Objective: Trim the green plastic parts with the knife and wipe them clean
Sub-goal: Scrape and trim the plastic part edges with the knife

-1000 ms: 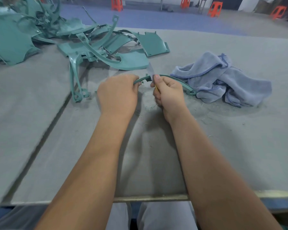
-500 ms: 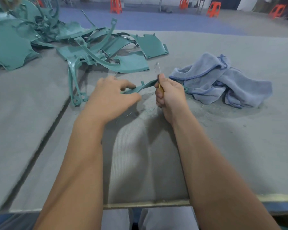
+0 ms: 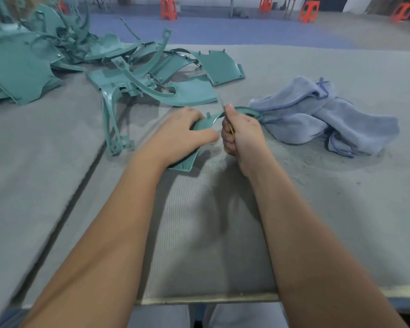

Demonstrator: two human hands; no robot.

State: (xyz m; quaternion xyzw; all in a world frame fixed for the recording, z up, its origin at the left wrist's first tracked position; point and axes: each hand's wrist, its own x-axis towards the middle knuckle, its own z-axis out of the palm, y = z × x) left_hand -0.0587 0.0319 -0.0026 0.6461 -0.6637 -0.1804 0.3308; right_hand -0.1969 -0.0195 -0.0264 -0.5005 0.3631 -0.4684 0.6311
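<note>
Grey table (image 3: pixel 341 209): green part (image 3: pixel 208 119) under left hand (image 3: pixel 182 136)

No readable text, labels, brands or numbers anywhere in view.

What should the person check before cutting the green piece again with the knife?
1. Right hand grips the knife firmly: ok.
2. Left hand holds the green piece down on the table: ok.
3. Left fingers away from the blade: cannot tell; the thumb lies close to the right hand.
4. Blade touching the edge to trim: cannot tell, too blurred.
5. Blue cloth nearby for wiping: ok, just right of the piece.
6. Pile of other green pieces out of the way: ok, farther back on the left.
</note>
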